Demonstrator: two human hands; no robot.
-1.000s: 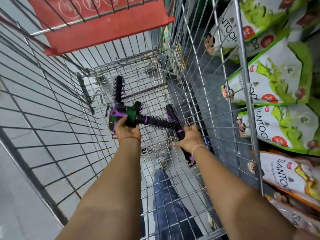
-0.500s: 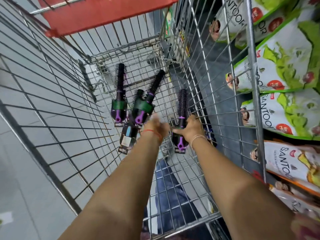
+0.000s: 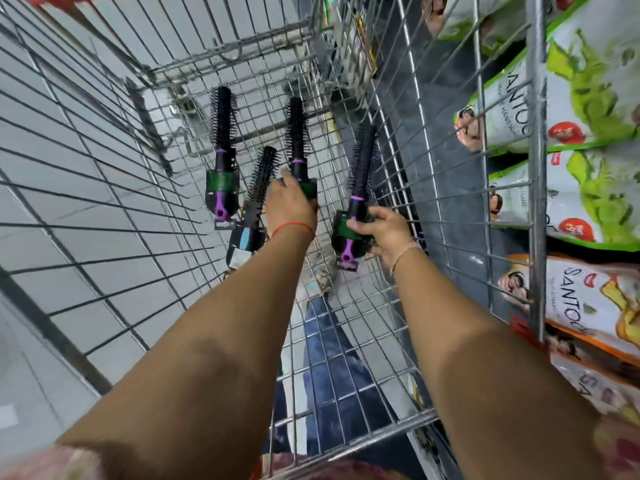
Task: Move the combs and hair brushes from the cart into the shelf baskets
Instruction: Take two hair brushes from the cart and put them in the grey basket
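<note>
Several round black hair brushes with purple handles and green card sleeves are inside the wire cart (image 3: 408,188). My left hand (image 3: 289,206) is closed around the handle of one brush (image 3: 296,133), whose bristle head points away from me. My right hand (image 3: 381,232) grips another brush (image 3: 360,174) by its sleeve, near the cart's right wall. Two more brushes lie on the cart floor to the left: one with a green sleeve (image 3: 222,157) and one with a blue label (image 3: 258,192), partly hidden behind my left wrist.
The cart's wire sides rise close on the left and right. Beyond the right wall, shelves hold green and white pouches (image 3: 581,98) and orange ones (image 3: 595,306). Grey floor tiles show through the mesh, and a leg in blue jeans (image 3: 332,358) is under the cart floor.
The view has tilted down and moved closer. My left hand let go of the bundle and now holds a single brush; two brushes rest on the cart floor. My right hand still holds its brush.
</note>
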